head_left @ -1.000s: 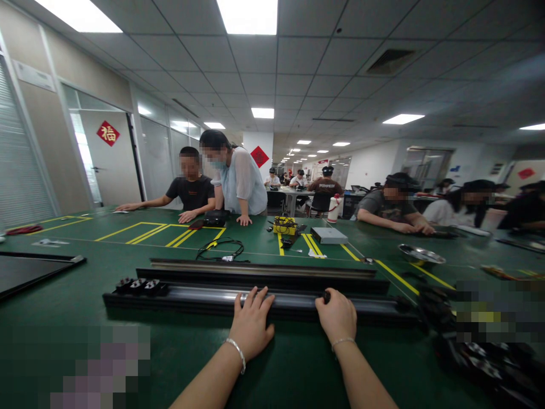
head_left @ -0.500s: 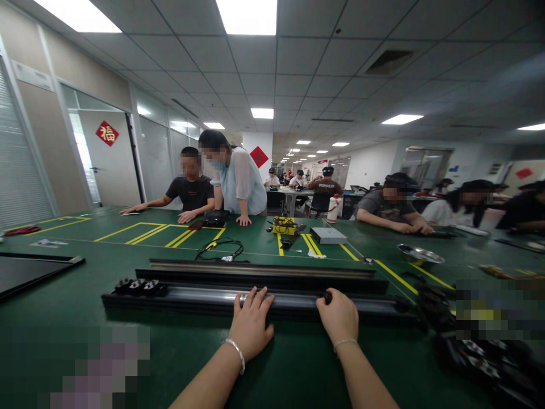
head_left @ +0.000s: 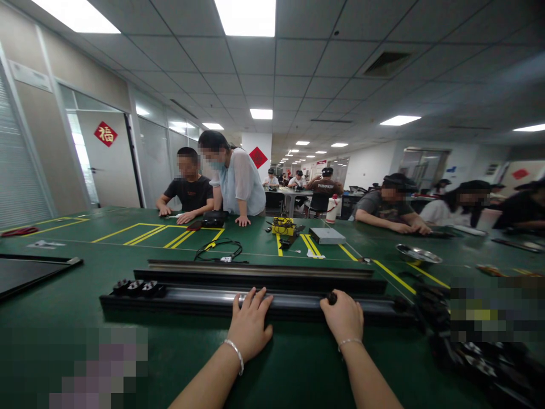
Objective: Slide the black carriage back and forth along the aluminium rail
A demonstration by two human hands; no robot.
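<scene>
Long blk rail [head_left: 196,294] on grn table [head_left: 170,358], L hand [head_left: 250,321] on it w/ fingers spread, nothing gripped, R hand [head_left: 344,312] w/ fingers curled round small blk part [head_left: 331,297] over rail's right half, 3 blk blocks [head_left: 135,288] at left end, 2nd rail [head_left: 259,279] just behind.

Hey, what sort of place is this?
Probably an office-style room used as a workshop: there's a green worktable marked with yellow lines, a long black rail lying on it, and ceiling light panels overhead.
</scene>
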